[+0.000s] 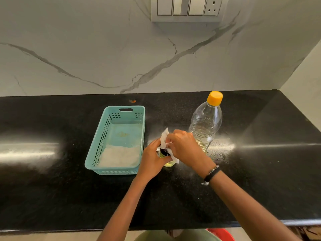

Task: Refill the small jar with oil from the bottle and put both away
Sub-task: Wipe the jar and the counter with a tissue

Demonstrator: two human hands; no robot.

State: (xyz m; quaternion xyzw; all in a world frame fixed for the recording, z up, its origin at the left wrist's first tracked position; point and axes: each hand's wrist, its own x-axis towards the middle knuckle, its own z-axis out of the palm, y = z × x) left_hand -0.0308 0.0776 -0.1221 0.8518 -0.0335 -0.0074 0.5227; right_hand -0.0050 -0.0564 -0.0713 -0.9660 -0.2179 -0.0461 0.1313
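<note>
A small glass jar with yellow oil in it stands on the black counter, mostly hidden by both hands. My left hand grips the jar from the left side. My right hand holds a white tissue pressed over the jar's top. Just behind my right hand stands the clear plastic oil bottle, upright, with its orange cap on and a little oil at the bottom.
A teal plastic basket lies left of the jar, with a white paper lining its near end. A marble wall rises behind the counter, a side wall closes the right end, and a switch panel hangs above.
</note>
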